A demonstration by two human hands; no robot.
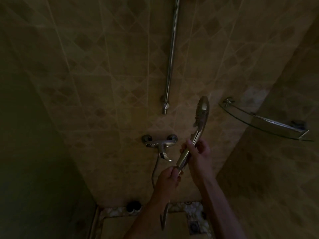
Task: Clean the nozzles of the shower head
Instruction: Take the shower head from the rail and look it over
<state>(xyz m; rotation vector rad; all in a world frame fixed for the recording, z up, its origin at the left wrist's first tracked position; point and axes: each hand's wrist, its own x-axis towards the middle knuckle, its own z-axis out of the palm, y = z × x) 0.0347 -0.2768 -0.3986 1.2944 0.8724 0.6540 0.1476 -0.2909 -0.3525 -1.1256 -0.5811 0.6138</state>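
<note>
A chrome hand-held shower head (201,114) stands nearly upright in front of the tiled wall, its nozzle face turned left and seen edge-on. My right hand (196,154) is wrapped around the middle of its handle. My left hand (170,176) pinches the bottom end of the handle, where the hose joins. The metal hose (154,173) runs from the mixer tap down behind my left forearm. The room is dim and the nozzles themselves are hard to make out.
A chrome mixer tap (159,144) with a lever sits on the wall just left of my hands. Above it hangs a vertical chrome riser bar (170,57). A glass corner shelf (264,123) is mounted at the right. Two dark bottles (133,207) stand on the floor ledge.
</note>
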